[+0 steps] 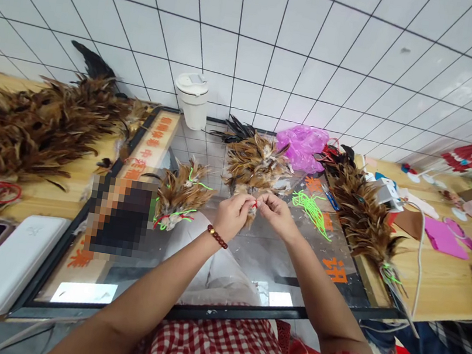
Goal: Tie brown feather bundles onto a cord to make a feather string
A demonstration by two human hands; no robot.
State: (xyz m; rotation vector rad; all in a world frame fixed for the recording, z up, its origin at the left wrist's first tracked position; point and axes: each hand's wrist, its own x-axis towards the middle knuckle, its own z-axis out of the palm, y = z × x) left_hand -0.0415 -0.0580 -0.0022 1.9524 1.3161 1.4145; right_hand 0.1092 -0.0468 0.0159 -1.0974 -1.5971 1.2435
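a: hand pose?
b: left hand [232, 215] and right hand [277, 214] are raised over the glass table [342, 240]. forearms converge, fingertips meet at centre.
a: grip?
b: both pinched tight on a feather bundle [249, 220], at its top where the red thread [255, 203] sits.
a: orientation?
b: long axis runs roughly up-down in view, free end toward the person (top hidden by fingers). feather pile [255, 165] just behind.

wall: we see a white tiled wall [258, 26] with dark grout filling the top half of the frame | furniture: a wooden table [445, 285] at left and right, a black-framed glass top [260, 251] at centre | light: even, with bright patches reflected at lower centre
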